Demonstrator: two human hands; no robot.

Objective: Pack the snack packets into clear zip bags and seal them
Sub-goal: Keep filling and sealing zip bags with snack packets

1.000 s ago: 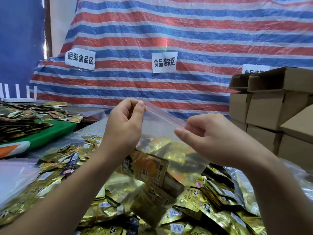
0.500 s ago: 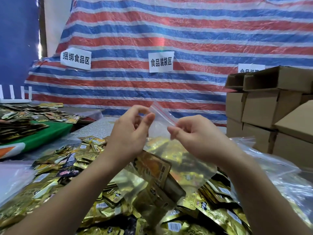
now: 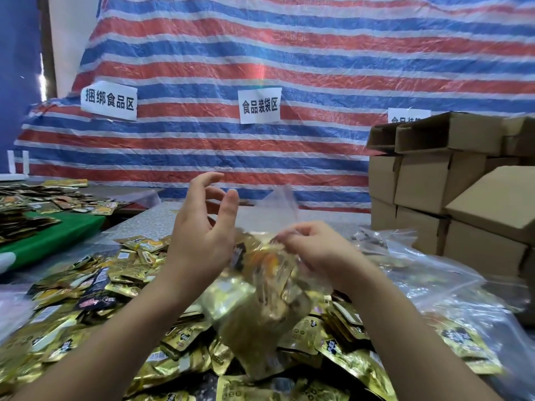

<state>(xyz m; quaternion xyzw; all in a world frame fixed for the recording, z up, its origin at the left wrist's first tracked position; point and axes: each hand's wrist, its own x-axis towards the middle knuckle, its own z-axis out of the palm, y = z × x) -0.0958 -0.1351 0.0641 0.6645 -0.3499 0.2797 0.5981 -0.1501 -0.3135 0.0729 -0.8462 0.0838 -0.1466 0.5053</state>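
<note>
Filled zip bag [image 3: 269,296] held up over packet pile [image 3: 86,299] mid-tabletop. Right hand [image 3: 315,250] pinching bag top; left hand [image 3: 202,235] fingers spread, off bag. Advice: re-pinch strip, check seal fully.

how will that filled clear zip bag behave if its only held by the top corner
The zip bag will probably sag and swing: its film is thin and crumpled, and only the right hand pinches its top. It looks bottom-heavy, since gold snack packets bulge low inside. The glossy film may slip through a light hold; the left hand is open, off it.
</note>
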